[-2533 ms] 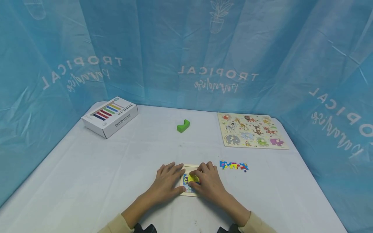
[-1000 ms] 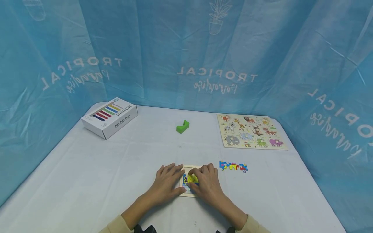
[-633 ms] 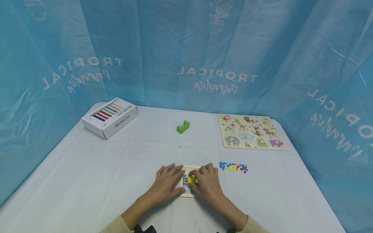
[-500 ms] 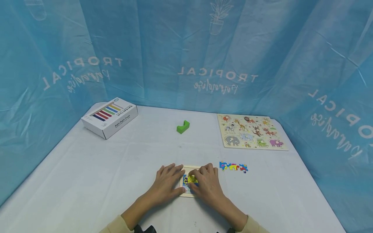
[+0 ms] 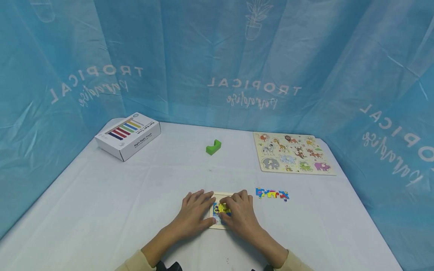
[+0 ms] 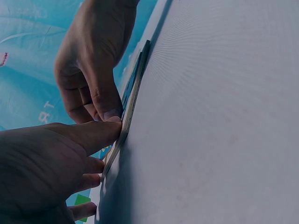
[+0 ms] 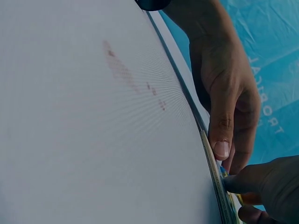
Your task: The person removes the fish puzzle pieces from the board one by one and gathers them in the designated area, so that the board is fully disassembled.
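In the head view, a small wooden puzzle tray (image 5: 220, 227) lies near the front middle of the white table, partly covered by both hands. Straight fingers of my left hand (image 5: 191, 215) rest along its left side, the thumb on its lower left corner. My right hand (image 5: 243, 215) reaches over the right side, its thumb and index finger curled to pinch a yellow puzzle piece (image 5: 223, 207) inside the tray. Blue picture parts show around that piece. Seen edge-on in the left wrist view, the tray (image 6: 134, 100) lies beneath both thumbs. Right of the tray sit several loose jigsaw pieces (image 5: 272, 194).
An animal peg board (image 5: 292, 153) lies at the back right. Further left are a green notched block (image 5: 213, 147) and a white printed box (image 5: 129, 136). Blue curtains (image 5: 190, 56) enclose the table (image 5: 101, 195) at the back and sides.
The right thumb and index finger have shifted slightly over the yellow piece, and its visible part looks a little different. The left hand, the tray and the loose pieces stay in place.
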Tool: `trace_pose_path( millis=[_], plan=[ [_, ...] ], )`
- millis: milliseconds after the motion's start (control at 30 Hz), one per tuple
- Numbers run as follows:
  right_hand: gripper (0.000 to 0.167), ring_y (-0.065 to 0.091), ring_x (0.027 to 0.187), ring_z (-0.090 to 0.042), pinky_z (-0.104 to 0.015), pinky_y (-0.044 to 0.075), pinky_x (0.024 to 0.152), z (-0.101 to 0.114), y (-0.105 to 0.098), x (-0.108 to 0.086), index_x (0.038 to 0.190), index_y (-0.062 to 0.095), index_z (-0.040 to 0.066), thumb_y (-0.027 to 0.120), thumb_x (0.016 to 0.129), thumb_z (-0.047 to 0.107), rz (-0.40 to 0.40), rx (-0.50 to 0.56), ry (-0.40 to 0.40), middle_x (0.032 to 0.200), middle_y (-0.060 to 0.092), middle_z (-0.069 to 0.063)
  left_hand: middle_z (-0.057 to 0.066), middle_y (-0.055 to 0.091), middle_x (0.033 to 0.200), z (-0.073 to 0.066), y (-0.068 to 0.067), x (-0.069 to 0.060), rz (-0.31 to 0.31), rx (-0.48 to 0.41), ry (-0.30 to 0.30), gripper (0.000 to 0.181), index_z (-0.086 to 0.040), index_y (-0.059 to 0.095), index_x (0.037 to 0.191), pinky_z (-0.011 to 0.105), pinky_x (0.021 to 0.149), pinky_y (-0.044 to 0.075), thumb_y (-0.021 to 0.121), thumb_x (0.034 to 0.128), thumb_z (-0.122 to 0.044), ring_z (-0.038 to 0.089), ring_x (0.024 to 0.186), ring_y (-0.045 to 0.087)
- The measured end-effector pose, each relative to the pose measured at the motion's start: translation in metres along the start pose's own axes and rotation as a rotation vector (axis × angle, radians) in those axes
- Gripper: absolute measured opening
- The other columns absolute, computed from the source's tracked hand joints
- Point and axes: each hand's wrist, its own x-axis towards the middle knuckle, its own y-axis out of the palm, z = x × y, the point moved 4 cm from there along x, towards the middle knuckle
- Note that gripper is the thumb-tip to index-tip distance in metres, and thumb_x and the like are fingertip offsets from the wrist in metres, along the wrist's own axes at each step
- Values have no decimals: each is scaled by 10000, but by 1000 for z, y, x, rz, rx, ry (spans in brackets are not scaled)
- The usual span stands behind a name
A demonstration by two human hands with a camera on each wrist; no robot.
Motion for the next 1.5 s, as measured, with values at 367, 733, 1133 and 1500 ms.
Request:
trace_pose_path(
  millis=[367,733,1133,1500],
  plan=[
    [325,417,899,-162,-340,315,774,-6,-2,0,929,695,204,831,664,336,-23,32,-4,822,556,48,97,469,1427,0,1,0,-4,-1,3,585,-75,543,1310,671,1064,201,660,834,-395,398,1350,349],
    [293,424,967,-189,-367,327,816,-20,-15,-1,925,703,224,829,675,310,-30,42,33,879,559,38,94,478,1421,1,1,0,-14,-7,1,582,-66,547,1309,661,1068,202,672,826,-366,393,1349,354],
    [288,414,1017,-217,-390,340,850,-44,-33,-6,941,710,254,826,679,285,-4,65,133,939,564,29,98,472,1427,1,1,0,-2,-20,-10,587,-61,544,1313,661,1068,194,674,821,-353,394,1351,345],
    [322,406,1004,-244,-403,315,805,-75,-52,-19,951,704,234,838,659,218,-51,30,156,950,565,-18,85,461,1438,0,2,2,5,-12,-19,597,-69,534,1325,656,1077,189,678,823,-359,378,1357,339]
  ],
)
